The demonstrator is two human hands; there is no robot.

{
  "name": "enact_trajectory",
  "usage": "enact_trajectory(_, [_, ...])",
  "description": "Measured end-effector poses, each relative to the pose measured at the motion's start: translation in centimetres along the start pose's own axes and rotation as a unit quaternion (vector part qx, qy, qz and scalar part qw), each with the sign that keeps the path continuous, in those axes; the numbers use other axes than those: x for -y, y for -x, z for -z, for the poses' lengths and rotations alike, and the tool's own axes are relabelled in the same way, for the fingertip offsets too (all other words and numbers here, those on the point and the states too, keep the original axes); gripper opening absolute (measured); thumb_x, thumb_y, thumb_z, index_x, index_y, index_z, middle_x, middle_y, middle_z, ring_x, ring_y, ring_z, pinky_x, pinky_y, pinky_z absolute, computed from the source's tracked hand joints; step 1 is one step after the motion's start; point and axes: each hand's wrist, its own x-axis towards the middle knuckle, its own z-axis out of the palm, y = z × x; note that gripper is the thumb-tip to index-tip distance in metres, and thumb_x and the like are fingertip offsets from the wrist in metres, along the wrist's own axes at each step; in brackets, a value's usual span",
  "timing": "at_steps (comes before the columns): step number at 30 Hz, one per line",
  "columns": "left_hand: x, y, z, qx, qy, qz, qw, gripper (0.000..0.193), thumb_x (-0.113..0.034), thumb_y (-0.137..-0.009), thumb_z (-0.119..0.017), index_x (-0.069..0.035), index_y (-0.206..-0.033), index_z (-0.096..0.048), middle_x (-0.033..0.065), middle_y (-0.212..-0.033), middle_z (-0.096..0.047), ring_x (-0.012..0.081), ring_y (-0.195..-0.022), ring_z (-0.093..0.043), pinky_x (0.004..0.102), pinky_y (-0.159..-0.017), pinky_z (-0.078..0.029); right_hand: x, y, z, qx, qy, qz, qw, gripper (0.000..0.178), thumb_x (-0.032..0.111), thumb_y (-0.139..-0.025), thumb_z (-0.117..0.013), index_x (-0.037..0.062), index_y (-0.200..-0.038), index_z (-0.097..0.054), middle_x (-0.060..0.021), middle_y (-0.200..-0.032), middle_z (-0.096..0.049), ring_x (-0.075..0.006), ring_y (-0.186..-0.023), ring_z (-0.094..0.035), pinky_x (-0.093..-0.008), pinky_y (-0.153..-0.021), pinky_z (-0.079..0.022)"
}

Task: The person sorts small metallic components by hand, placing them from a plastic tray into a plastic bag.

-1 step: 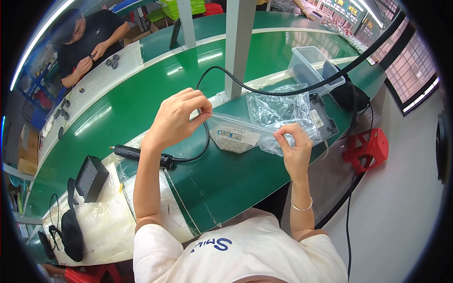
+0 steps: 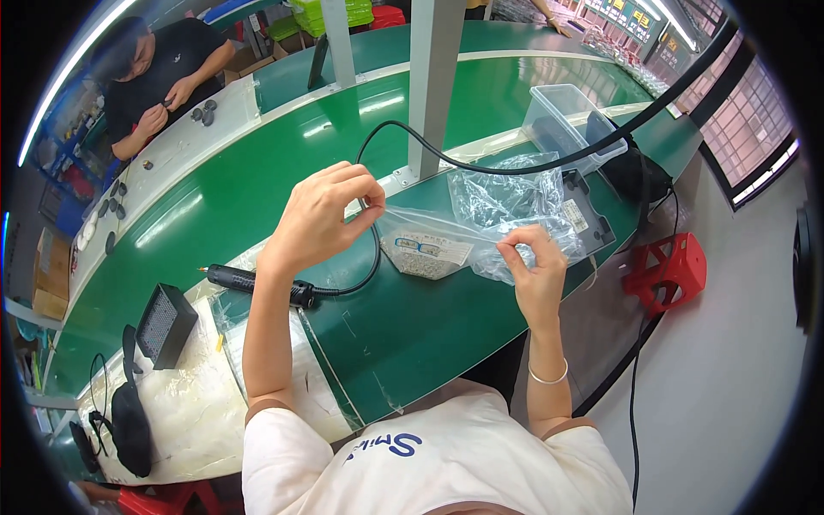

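Between my two hands a clear plastic bag (image 2: pixel 427 255) is stretched by its upper edge, with many small pale pieces gathered at its bottom and a label on its front. My left hand (image 2: pixel 330 206) pinches the bag's left corner between thumb and fingers. At the right corner, my right hand (image 2: pixel 536 251) grips the edge in a pinch. Just behind it, crumpled clear plastic bags (image 2: pixel 506 193) lie on the bench and partly over a dark grey tray (image 2: pixel 592 219). A black electric screwdriver (image 2: pixel 257 285) rests left of my left forearm.
A clear plastic bin (image 2: pixel 566 129) stands at the back right, beside a grey post (image 2: pixel 433 86). A black cable (image 2: pixel 481 167) arcs over the bench. At left sits a black screw box (image 2: pixel 167 326). Across the green belt (image 2: pixel 215 197), a person handles small dark parts. A red stool (image 2: pixel 665 275) stands right.
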Motion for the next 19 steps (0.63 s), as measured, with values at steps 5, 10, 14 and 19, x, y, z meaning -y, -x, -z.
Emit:
enact_trajectory(5, [-0.24,-0.02,-0.76,0.000,0.016,-0.012,1.000,0.008,-0.006,-0.070,-0.065,-0.007,-0.073,-0.058,0.0030,-0.074,-0.059,0.0189,-0.075,-0.057,0.0314,-0.070,-0.043,0.09,0.02,-0.23,0.016,-0.018,0.005,1.000,0.010,0.002,-0.072,-0.069,0.0016,-0.076,-0.060,-0.0066,-0.074,-0.061,-0.0183,-0.069,-0.059,-0.0282,-0.064,-0.045])
enact_trajectory(10, [-0.27,-0.26,-0.87,0.005,0.014,-0.020,1.000,0.008,-0.006,-0.070,-0.065,-0.007,-0.071,-0.058,0.0025,-0.073,-0.060,0.0187,-0.073,-0.057,0.0303,-0.072,-0.042,0.36,-0.11,-0.65,0.028,-0.010,0.015,0.999,0.009,0.001,-0.071,-0.069,0.0020,-0.076,-0.061,-0.0062,-0.075,-0.062,-0.0173,-0.069,-0.059,-0.0277,-0.064,-0.045])
enact_trajectory(14, [-0.12,-0.23,-0.78,0.004,-0.002,-0.035,0.999,0.008,-0.007,-0.070,-0.066,-0.008,-0.071,-0.059,0.0019,-0.072,-0.060,0.0189,-0.073,-0.057,0.0305,-0.074,-0.042,0.44,-0.08,-0.80,0.022,-0.020,-0.011,0.999,0.008,0.001,-0.071,-0.070,0.0023,-0.075,-0.063,-0.0057,-0.074,-0.063,-0.0167,-0.069,-0.060,-0.0265,-0.063,-0.045])
enact_trajectory(19, [0.16,-0.23,-0.91,0.007,0.008,-0.059,0.998,0.007,-0.010,-0.070,-0.069,-0.009,-0.073,-0.063,0.0010,-0.073,-0.060,0.0190,-0.074,-0.057,0.0305,-0.077,-0.042,0.44,-0.13,-0.75,0.020,-0.027,-0.001,0.999,0.008,0.001,-0.071,-0.070,0.0034,-0.077,-0.065,-0.0063,-0.076,-0.064,-0.0167,-0.069,-0.061,-0.0270,-0.064,-0.047])
